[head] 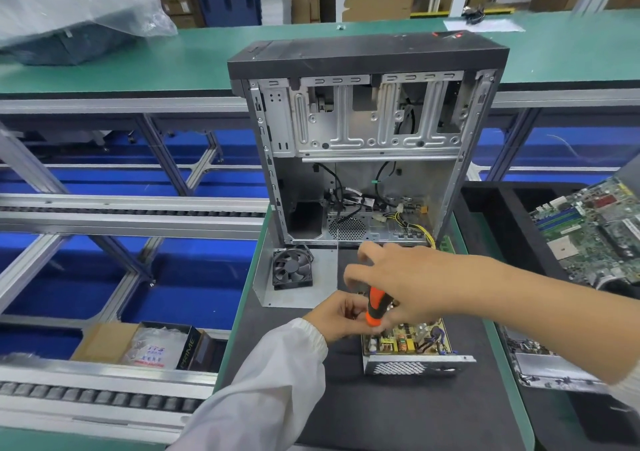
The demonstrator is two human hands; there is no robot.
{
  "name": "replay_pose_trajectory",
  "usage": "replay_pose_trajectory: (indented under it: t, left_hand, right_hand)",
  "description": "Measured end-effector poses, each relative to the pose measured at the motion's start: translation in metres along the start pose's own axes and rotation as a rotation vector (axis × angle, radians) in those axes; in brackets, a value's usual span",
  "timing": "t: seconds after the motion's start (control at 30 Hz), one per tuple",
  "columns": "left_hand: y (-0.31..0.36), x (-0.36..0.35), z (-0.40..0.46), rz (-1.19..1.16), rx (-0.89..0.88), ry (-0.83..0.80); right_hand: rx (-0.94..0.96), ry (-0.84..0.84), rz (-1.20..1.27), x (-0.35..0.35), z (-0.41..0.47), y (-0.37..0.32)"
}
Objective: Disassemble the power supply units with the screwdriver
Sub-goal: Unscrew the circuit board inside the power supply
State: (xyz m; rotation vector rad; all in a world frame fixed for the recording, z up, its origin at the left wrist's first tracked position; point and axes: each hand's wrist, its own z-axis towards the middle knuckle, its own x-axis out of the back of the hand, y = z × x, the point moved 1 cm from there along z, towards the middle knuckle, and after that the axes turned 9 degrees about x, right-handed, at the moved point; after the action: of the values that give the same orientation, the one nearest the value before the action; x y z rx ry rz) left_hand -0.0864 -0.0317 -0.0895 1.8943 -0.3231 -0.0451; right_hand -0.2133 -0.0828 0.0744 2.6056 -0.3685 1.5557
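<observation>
Nearest, on the dark mat of the surface (398, 412), the opened power supply unit (410, 346) lies with its circuit board bared and its perforated metal wall toward the near edge. Over its far end, the left hand (341, 313) has fingers curled, pinching something too small to identify. The right hand (398, 284) grips the orange-and-black screwdriver (376, 306), its other fingers spread. Beyond, a black fan (292, 269) rests on a metal cover plate (294, 294). Farthest stands the open computer case (367, 138). A motherboard (592, 228) lies toward the right edge.
</observation>
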Motion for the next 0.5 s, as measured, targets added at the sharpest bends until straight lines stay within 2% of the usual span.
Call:
replay_pose_trajectory:
  t: [0.1, 0.17, 0.3, 0.37, 0.5]
  left_hand:
    - [0.0, 0.0, 0.001, 0.039, 0.021, 0.043]
    - [-0.001, -0.001, 0.002, 0.012, 0.003, 0.027]
    - [0.002, 0.0, 0.002, -0.018, -0.007, -0.037]
    - [0.004, 0.0, 0.002, -0.023, -0.018, -0.042]
    - [0.003, -0.001, 0.003, -0.005, -0.041, -0.012]
  right_hand:
    - [-0.177, 0.06, -0.179, -0.002, 0.007, -0.004]
    - [-0.165, 0.096, -0.279, -0.004, 0.011, -0.007]
    - [0.007, -0.004, 0.026, -0.005, 0.001, 0.001]
    - [0.0, 0.025, 0.074, -0.003, -0.002, 0.002]
    - [-0.177, 0.1, -0.213, -0.004, 0.011, -0.003]
